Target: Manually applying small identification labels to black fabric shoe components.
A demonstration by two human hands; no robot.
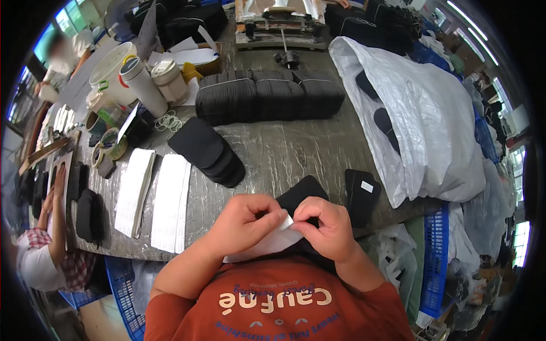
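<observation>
The person's left hand (247, 223) and right hand (324, 227) meet over the near edge of the surface (278, 150), close to the body. Each grip is closed, thumb against finger, pinching the white sheet (272, 244) at its upper corner; the rest of it spreads below the left hand. Whether the bit at the fingertips is a separate piece, I cannot tell.

With the hands as the dial's centre and 12 pointing away from the person, a black pad (302, 190) lies just beyond them, between 12 and 1. Between 2 and 3 is a labelled pad (358, 199). A strapped bundle (267, 96) sits at 12, an open white sack (424, 119) between 1 and 2. A pad stack (199, 145) leans over between 10 and 11, rubber bands (169, 121) just beyond it. Toward 9 stand two paper stacks (170, 199), side by side.
</observation>
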